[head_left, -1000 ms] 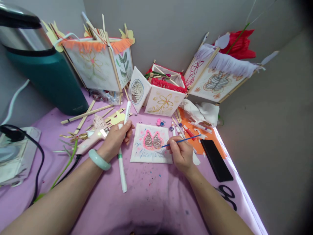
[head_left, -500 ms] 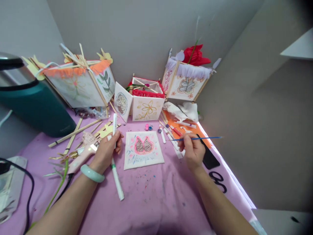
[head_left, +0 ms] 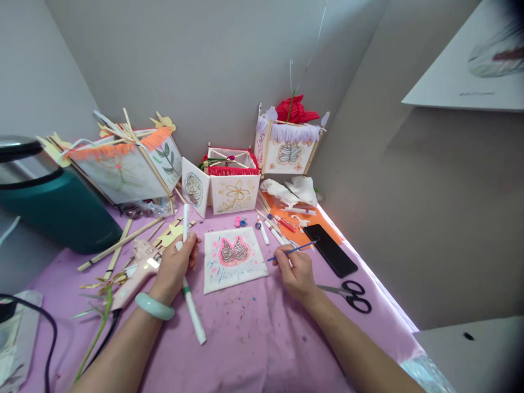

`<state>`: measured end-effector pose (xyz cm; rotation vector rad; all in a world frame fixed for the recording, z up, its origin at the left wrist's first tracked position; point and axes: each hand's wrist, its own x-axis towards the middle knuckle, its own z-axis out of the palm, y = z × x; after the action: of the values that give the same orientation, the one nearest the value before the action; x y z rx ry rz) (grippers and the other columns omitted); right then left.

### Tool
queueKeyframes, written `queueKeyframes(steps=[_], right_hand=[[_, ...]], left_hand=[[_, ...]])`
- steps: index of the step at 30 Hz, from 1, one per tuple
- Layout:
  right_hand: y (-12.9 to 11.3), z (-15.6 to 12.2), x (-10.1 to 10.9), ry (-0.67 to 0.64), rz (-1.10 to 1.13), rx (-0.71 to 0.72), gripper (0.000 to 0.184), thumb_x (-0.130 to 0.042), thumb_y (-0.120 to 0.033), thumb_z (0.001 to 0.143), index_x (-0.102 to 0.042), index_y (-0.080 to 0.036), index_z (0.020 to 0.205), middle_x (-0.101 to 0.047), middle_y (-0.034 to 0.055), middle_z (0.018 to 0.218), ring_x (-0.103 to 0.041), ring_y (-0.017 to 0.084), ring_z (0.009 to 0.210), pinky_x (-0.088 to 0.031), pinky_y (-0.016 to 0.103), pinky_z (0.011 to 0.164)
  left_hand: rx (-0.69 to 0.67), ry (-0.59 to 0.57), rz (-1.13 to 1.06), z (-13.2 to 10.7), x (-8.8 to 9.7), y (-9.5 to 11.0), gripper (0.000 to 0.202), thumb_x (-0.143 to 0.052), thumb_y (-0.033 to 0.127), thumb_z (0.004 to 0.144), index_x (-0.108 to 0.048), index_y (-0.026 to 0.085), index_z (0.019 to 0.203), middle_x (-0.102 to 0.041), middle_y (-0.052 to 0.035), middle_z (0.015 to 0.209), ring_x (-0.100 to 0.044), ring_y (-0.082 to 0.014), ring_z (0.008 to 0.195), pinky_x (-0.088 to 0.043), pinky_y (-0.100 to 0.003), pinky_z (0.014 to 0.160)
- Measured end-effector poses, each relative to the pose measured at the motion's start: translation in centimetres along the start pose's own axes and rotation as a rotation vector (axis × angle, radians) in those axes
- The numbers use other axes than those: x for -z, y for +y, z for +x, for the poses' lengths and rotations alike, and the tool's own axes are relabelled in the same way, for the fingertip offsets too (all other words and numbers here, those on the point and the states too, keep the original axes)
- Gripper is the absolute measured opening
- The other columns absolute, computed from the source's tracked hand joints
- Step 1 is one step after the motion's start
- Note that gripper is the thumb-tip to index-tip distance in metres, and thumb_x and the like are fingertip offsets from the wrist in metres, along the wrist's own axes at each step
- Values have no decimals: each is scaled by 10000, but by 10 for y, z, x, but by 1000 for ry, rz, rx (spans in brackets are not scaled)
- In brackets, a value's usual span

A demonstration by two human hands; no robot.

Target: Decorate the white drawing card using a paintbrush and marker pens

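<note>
My left hand [head_left: 176, 265] is closed around a white marker pen [head_left: 186, 221] that points up past the thumb. Below the same hand a white marker with a green band [head_left: 193, 314] slants down; whether the fingers hold it or it lies on the cloth I cannot tell. Pinched in my right hand [head_left: 295, 272] is a thin blue paintbrush [head_left: 301, 248], its left end close to the right edge of a white panel [head_left: 257, 267]. That panel lies flat between my hands, with two brown striped shapes outlined in pink and blue strokes around them.
Decorated panel boxes [head_left: 235, 194] stand along the wall. At left are a teal bottle [head_left: 69, 202], a hot glue gun [head_left: 133, 284] and wooden sticks [head_left: 118, 248]. A black phone [head_left: 331, 251], scissors [head_left: 354, 296], markers and orange paper lie at right on the purple cloth [head_left: 245, 355].
My right hand has moved left and down, bringing the paintbrush beside the panel. The scissors now show more fully. My left hand keeps its hold, and the camera view has shifted.
</note>
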<state>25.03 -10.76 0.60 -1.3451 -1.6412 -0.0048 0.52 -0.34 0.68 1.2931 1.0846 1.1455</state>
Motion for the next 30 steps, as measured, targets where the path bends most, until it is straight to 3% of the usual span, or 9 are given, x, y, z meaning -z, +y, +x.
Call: queueKeyframes(steps=[6,10,15,19,23,25,27,30], right_hand=[[16,17,-10,-76,-45,12,207,-432,-213,945,-618,-174,863,-684,42,778,-655,151,693,-476,263,670],[21,26,-16,-110,-153,67,231,-444,-203,932,-617,-169,782,-696,57,793,-646,154,666,-463,258,625],[18,29,-17,2,-135,90,242,-451,-192,920,-605,-162,736,-679,58,739,-627,142,616,-443,246,591],[18,29,-14,-62,-133,138,208,-474,-183,897,-613,-166,743,-662,39,688,-607,137,563,-427,243,551],[10,35,-6,88,-64,114,198,-462,-173,902,-590,-182,750,-628,21,650,-581,133,543,-438,256,544],[1,39,-5,95,-4,148,147,-466,-159,899,-600,-189,847,-623,13,654,-587,138,556,-457,263,551],[-9,41,-11,19,23,240,150,-478,-137,889,-598,-195,959,-648,28,710,-617,152,615,-487,275,581],[-23,39,-26,-98,2,372,202,-497,-110,873,-594,-188,1032,-673,71,804,-641,179,717,-513,299,635]], left_hand=[[-35,5,141,-4,0,6,302,-516,480,853,-542,186,787,-445,64,524,-401,-97,419,-337,-199,404],[-60,22,164,-4,1,3,315,-503,499,862,-542,193,800,-444,64,534,-396,-99,423,-327,-202,410],[-70,30,177,-3,2,0,307,-493,492,872,-543,196,809,-443,65,520,-394,-98,428,-313,-197,410],[-65,61,165,-4,1,3,289,-501,474,871,-538,196,801,-449,64,520,-392,-94,433,-307,-193,415],[-70,70,140,-9,-4,10,285,-496,457,888,-523,193,783,-429,69,513,-383,-88,441,-310,-195,433],[-65,0,64,-14,-8,13,280,-489,445,901,-530,191,792,-421,70,511,-379,-85,444,-314,-198,446],[-41,-140,-80,-18,-11,16,279,-475,439,913,-558,188,823,-451,59,539,-403,-87,463,-349,-205,478],[38,-389,-291,-23,-13,19,329,-457,450,919,-623,174,854,-608,-27,772,-553,-131,647,-467,-268,650]])
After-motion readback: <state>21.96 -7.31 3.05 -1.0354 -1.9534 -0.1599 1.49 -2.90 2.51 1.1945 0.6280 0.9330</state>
